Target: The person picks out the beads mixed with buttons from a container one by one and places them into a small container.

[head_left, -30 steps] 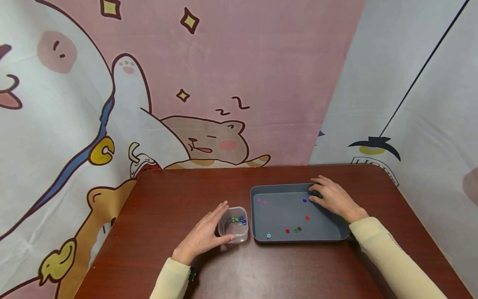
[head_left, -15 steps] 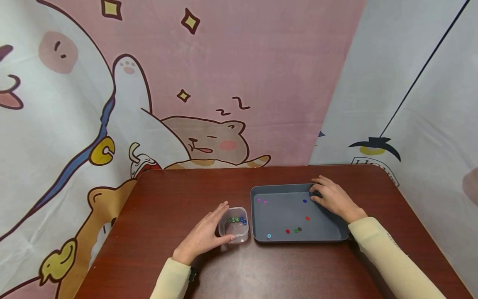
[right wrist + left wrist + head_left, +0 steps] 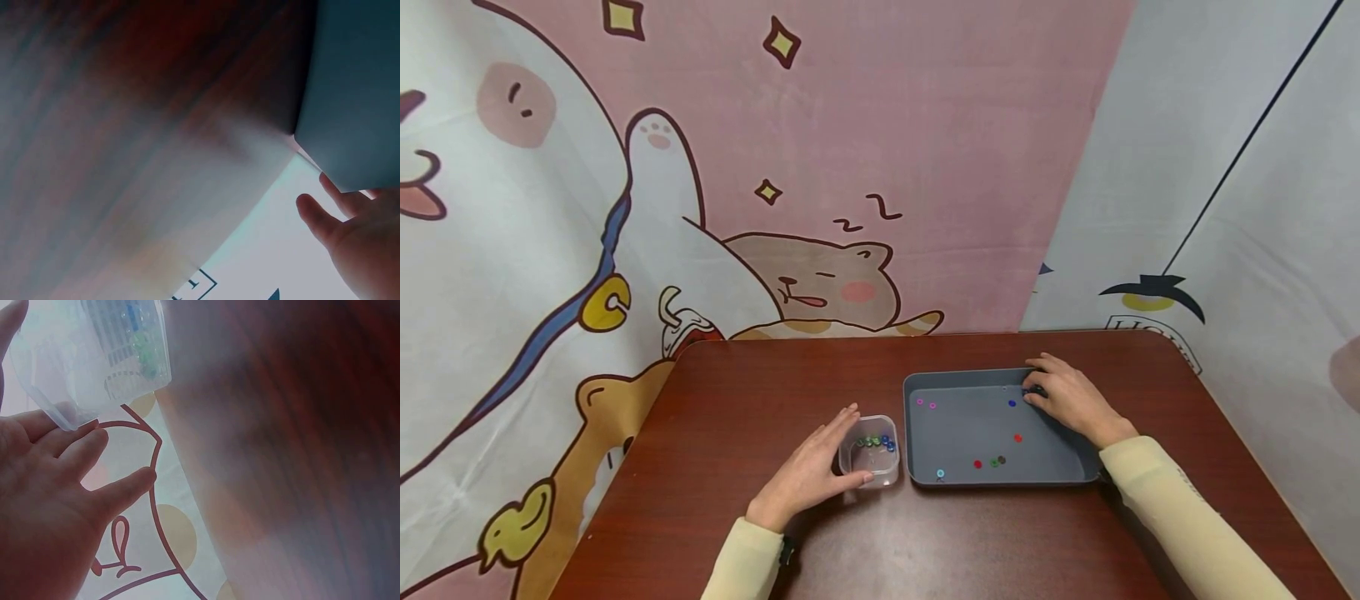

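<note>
My left hand (image 3: pixel 811 467) holds a small clear plastic container (image 3: pixel 887 477) across its corner, thumb on the near side and fingers on the far side. Several green beads (image 3: pixel 868 442) and blue beads (image 3: pixel 888 443) lie inside it. The same container (image 3: pixel 94 375) tilts across the left wrist view above the fingers. My right hand (image 3: pixel 1071 402) reaches into the far right of a grey tray (image 3: pixel 955 433), thumb and fingertips bent close together around something dark blue. Whether it pinches a bead is too small to tell. In the right wrist view, the tray (image 3: pixel 356 94) hides most fingertips.
Loose on the tray are pink rings (image 3: pixel 932 406), a blue bead (image 3: pixel 1012 403), red beads (image 3: pixel 1017 437), a green bead (image 3: pixel 994 462) and a light blue ring (image 3: pixel 940 473). The brown table (image 3: pixel 760 383) ends at a printed cloth (image 3: pixel 970 167).
The right hand's fingertips have shifted very slightly right at the tray's far side. The left hand and the container have stayed in place.
</note>
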The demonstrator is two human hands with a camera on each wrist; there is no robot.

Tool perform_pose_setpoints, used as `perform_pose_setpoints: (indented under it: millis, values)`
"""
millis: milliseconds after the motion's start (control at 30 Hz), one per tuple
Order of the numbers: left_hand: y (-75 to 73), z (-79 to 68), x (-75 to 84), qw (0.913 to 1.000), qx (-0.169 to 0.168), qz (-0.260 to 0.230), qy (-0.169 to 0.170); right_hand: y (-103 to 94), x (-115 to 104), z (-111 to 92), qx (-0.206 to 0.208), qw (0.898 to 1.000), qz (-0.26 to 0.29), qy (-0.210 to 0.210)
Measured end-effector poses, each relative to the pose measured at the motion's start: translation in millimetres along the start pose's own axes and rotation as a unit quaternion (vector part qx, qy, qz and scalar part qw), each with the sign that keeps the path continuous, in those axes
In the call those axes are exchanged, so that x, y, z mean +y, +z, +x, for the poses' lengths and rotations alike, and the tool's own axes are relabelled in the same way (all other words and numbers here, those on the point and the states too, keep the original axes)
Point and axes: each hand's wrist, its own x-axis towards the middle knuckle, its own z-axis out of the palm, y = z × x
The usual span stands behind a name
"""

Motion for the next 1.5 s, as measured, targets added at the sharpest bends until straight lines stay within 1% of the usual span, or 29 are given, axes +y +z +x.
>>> perform_pose_setpoints:
  millis: [233,500,767,1033,1233,1500]
  values:
    - [-0.9,-0.3,0.9,1.0,0.0,-0.001,0.002,-3.3,1,-1,0.011,1.0,0.002,-0.007]
    - [-0.5,-0.1,-0.7,1.0,0.001,0.002,0.004,-8.0,-1,-6,0.037,0.999,0.007,-0.012]
    - [-1.5,-1.1,-0.5,1.0,-0.004,-0.003,0.003,-17.5,-7,-11,0.061,0.998,0.007,-0.021]
    - [-2.1,-0.2,-1.5,1.0,-0.005,0.003,0.008,-25.2,-15,-17,0.094,0.995,0.005,-0.042]
    - [-2.2,-0.6,-1.3,0.9998,-0.007,0.014,0.008,-31.3,-22,-22,0.106,0.993,0.006,-0.046]
    - [-1.1,-0.2,-2.6,0.9997,-0.002,0.018,0.014,-38.2,-36,-27,0.117,0.992,0.013,-0.049]
